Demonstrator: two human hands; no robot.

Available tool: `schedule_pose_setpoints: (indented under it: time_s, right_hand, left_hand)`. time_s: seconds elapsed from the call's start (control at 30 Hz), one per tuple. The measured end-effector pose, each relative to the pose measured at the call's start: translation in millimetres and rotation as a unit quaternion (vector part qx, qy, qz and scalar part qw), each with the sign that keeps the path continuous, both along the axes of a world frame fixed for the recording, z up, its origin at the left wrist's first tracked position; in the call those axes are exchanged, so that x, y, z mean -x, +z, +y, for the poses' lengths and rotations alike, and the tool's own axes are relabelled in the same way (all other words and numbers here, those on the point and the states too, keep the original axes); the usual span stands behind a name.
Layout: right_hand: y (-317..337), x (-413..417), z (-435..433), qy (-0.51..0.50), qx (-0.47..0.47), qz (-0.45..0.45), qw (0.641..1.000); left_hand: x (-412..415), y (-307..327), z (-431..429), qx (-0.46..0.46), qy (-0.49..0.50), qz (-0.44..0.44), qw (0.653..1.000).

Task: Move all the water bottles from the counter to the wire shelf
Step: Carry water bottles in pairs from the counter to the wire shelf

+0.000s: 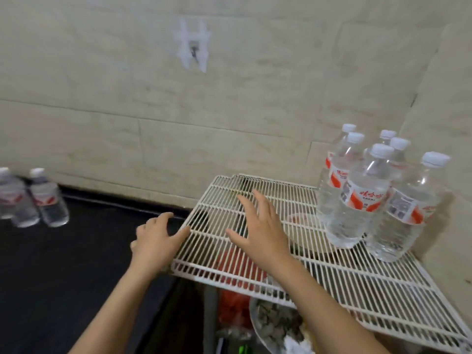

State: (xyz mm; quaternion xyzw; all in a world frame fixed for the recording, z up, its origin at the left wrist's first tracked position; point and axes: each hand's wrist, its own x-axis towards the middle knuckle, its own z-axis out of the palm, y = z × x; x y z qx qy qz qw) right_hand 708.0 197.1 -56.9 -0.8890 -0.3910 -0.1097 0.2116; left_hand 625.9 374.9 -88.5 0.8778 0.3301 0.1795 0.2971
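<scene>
The shelf is free across its left and near parts, from mid-frame to the lower right, while the bottle cluster fills its far right corner against the wall. The counter at lower left lies open between the shelf's edge and two bottles at the frame's left edge. Both spread hands, left hand and right hand, occupy the shelf's left side
</scene>
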Motion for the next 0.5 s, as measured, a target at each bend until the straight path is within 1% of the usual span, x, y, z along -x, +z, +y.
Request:
schedule_pose_setpoints:
  time_s: [0.1,0.27,0.37,0.5]
  right_hand:
    - [4,23,46,0.038,0.002,-0.005,0.999]
    - [-4,89,134,0.119,0.027,0.017,0.992]
    - [-18,138,187,0.177,0.056,0.019,0.982]
    - [-37,200,244,0.230,0.095,0.007,0.969]
  left_hand:
    - [46,-6,40,0.018,0.062,0.002,0.998]
    - [151,-27,106,0.049,0.171,0.002,0.984]
    - [215,-46,141,0.074,0.230,-0.007,0.970]
    - [300,-63,179,0.089,0.309,-0.016,0.947]
